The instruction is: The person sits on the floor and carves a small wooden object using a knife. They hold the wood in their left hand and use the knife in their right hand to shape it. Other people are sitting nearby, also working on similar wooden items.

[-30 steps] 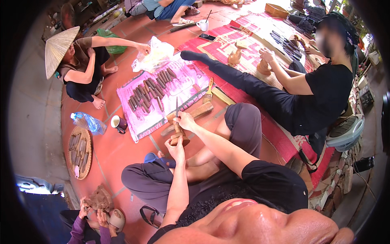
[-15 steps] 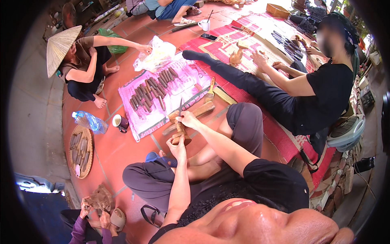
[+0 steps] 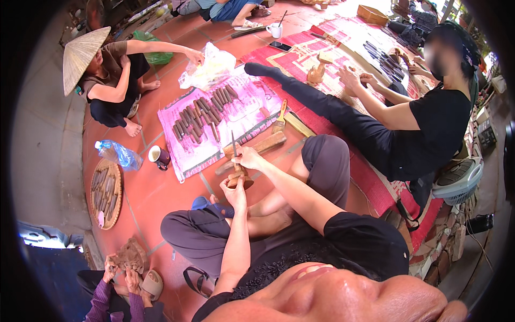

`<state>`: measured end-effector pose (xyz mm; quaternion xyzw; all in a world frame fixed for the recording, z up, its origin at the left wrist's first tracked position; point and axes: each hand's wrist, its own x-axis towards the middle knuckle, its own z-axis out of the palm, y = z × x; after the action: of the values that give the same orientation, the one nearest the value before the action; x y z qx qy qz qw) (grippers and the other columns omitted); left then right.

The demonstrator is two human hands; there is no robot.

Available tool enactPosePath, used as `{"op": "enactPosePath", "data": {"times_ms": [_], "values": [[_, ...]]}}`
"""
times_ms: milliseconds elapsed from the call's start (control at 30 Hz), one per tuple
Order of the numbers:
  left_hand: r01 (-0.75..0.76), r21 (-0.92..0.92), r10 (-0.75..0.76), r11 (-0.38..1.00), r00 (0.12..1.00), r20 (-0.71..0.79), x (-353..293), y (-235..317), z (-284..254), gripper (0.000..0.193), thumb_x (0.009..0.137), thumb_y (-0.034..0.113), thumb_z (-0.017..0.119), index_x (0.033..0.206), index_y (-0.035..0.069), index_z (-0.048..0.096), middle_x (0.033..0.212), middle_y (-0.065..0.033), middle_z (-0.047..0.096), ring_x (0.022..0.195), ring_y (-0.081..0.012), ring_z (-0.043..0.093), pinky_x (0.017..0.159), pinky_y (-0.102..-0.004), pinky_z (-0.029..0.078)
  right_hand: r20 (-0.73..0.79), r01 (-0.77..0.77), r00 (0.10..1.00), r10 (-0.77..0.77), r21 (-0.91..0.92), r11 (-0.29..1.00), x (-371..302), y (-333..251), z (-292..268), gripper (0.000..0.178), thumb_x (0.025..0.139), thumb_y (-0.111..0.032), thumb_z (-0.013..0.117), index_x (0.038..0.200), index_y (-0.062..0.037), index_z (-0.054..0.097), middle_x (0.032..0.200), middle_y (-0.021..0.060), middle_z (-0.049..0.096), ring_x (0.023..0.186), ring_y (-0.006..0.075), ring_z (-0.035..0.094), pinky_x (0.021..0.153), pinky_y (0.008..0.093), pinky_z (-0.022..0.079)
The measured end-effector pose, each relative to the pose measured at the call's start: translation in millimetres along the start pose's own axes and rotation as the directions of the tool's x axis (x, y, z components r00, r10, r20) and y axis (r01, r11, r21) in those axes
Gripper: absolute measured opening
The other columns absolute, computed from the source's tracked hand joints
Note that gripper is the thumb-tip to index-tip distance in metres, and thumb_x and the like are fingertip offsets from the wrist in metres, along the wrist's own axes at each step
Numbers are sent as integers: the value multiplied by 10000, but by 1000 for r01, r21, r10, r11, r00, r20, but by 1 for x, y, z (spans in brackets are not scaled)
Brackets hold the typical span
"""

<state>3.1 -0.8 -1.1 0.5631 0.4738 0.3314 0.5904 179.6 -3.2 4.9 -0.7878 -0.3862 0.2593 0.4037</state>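
My left hand (image 3: 234, 195) is closed around the base of a small brown wooden carving (image 3: 239, 173), held upright above my crossed legs. Just beyond it, my right hand (image 3: 249, 158) pinches a thin dark carving tool (image 3: 234, 143) at the carving's top. The tool's narrow end points up and away; whether it is a chisel or a file is too small to tell. Behind my hands a wooden block (image 3: 268, 144) lies on the tiles, with a yellow-handled brush (image 3: 279, 118) near its far end.
Several dark tool handles lie on a pink sheet (image 3: 179, 107). To its left stand a mug (image 3: 159, 157), a plastic bottle (image 3: 119, 154) and a round woven tray (image 3: 119, 206) of handles. People work on the left, lower left and on the red mat (image 3: 370, 188) at right.
My hands stay on the carving and tool; the tool's tip has swung slightly left and stands more upright. The whole view has shifted a little.
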Motion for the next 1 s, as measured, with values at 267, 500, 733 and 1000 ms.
{"op": "enactPosePath", "data": {"times_ms": [267,500,733,1000], "values": [[-146,22,147,989,988,-40,8,-18,6,559,848,275,839,1235,77,489,1135,-126,604,904,-171,632,646,-291,539,-189,-143,967,170,146,979,13,6,-1,288,913,-283,757,999,-9,738,942,216,743,933,335,731,827,434,547],[5,-42,-4,999,1000,14,-2,2,3,557,866,241,853,1225,25,487,1193,-135,580,1095,-209,596,958,-351,500,-114,37,993,-32,36,999,-4,-8,-3,295,882,-284,759,1037,-34,742,935,211,738,928,380,720,822,476,548],[-86,47,87,995,996,-3,-3,9,6,533,873,219,840,1226,9,500,1157,-133,598,1058,-212,609,955,-348,501,-101,0,994,37,344,939,16,30,14,279,894,-279,743,1070,-65,771,983,170,770,935,278,752,848,420,576],[13,49,-11,999,999,-32,-7,15,4,638,813,303,879,1241,39,486,1118,-150,655,1014,-214,662,884,-354,547,-209,-36,976,57,101,994,27,33,16,349,904,-344,760,986,-5,738,861,205,729,828,316,714,763,442,538]]}}
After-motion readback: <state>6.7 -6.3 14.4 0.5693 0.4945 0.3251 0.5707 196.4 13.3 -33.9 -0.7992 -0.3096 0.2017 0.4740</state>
